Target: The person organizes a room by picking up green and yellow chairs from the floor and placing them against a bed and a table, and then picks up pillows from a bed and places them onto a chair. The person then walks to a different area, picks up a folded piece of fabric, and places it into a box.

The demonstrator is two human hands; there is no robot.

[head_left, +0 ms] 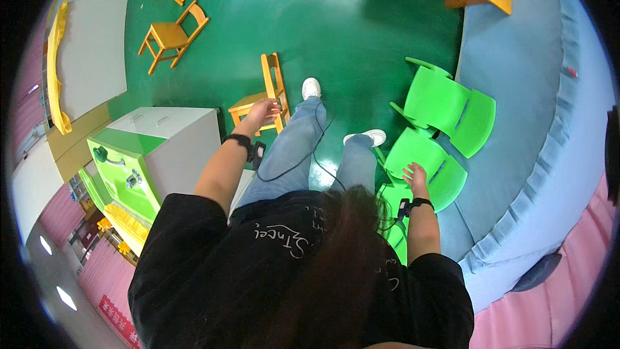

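wooden chair point(267, 77) near half-curled left hand point(262, 114), loosely spread right hand point(416, 179)

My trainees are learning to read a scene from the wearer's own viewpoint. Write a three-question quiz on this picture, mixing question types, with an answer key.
1. Which of the person's hands is nearer the wooden chair beside their legs?
2. True or false: both of the person's wrists are bare.
3. Fill in the blank: the chairs by the right hand are coloured ____.

Key
1. The left hand.
2. False; each wrist wears a black band.
3. Green.
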